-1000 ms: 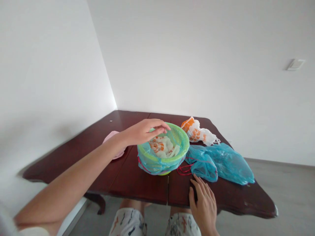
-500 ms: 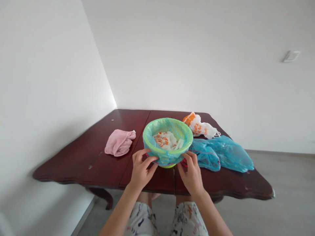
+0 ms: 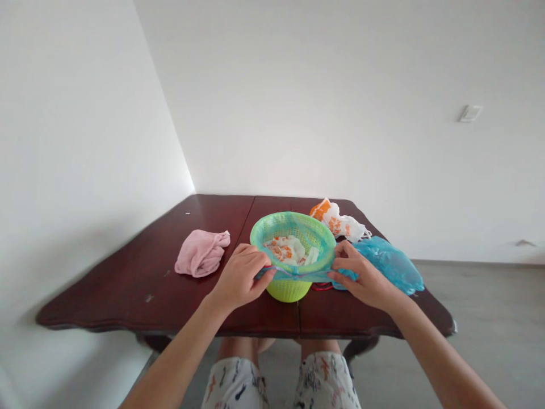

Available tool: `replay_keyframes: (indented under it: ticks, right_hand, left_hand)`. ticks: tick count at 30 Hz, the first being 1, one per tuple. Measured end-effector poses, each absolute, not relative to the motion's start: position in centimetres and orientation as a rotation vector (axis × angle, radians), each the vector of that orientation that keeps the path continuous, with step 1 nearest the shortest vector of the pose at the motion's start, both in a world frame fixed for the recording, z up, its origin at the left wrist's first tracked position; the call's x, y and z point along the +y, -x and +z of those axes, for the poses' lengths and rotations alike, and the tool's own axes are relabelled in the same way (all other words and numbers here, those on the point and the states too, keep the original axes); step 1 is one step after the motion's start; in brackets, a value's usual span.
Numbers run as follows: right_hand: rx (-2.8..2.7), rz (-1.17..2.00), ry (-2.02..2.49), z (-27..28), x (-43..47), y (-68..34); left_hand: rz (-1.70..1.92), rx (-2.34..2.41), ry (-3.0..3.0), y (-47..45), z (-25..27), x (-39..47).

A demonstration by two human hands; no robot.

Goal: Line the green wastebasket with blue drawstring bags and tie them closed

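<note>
A light green mesh basket (image 3: 290, 291) stands near the front of the table, lined with a thin blue-green plastic bag (image 3: 300, 274). The bag's edge with its pink drawstring is stretched across the near side, just below the rim. My left hand (image 3: 244, 274) pinches that edge at the left, and my right hand (image 3: 358, 271) pinches it at the right. Inside the basket lies crumpled white plastic with orange print (image 3: 286, 249). Part of the basket's far side shows through the bag.
The dark red wooden table (image 3: 140, 301) abuts the white wall. A folded pink cloth (image 3: 200, 254) lies left of the basket. To the right are a white and orange plastic bag (image 3: 343, 222) and a blue plastic bag (image 3: 392, 264). A red loop (image 3: 322, 287) lies by the basket.
Both hands have moved apart and up, pulling the bag's edge outward and taut near the rim. More of the basket's lower front now shows. The view has shifted slightly.
</note>
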State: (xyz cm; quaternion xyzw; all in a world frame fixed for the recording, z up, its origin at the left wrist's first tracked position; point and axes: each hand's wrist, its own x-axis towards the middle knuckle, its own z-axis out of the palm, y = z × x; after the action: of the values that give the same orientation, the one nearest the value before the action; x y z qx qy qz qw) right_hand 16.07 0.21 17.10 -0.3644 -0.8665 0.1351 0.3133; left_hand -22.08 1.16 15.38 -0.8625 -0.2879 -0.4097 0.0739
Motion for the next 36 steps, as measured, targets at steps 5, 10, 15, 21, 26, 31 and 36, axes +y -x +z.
replay_keyframes:
  ticks: [5,10,15,21,26,31,36]
  right_hand:
    - [-2.325,0.710,0.880,19.6,1.7,-15.3]
    - [-2.177,0.629,0.987,19.1,4.5,-15.9]
    - [-2.174,0.462,1.192,18.2,9.8,-18.6]
    - [-2.024,0.413,1.468,21.4,17.2,-17.8]
    - [-1.772,0.241,1.319,24.7,19.3,-14.3]
    - [-1.419,0.433,0.924,24.7,14.1,-13.2]
    - [-1.218,0.835,0.752,23.9,6.3,-15.6]
  left_hand:
    - [-1.302,-0.976,2.639,20.9,16.8,2.5]
    - [-1.288,-1.307,2.639,22.3,17.8,4.9]
    - [-1.259,-1.433,2.543,25.9,18.7,10.8]
    - [-1.037,-1.594,2.531,25.9,22.1,19.3]
    - [-1.125,-1.559,2.435,22.6,28.2,20.6]
    - [-1.357,-0.903,2.550,22.7,32.3,15.2]
    - [-1.174,-0.612,2.519,25.2,31.5,7.7]
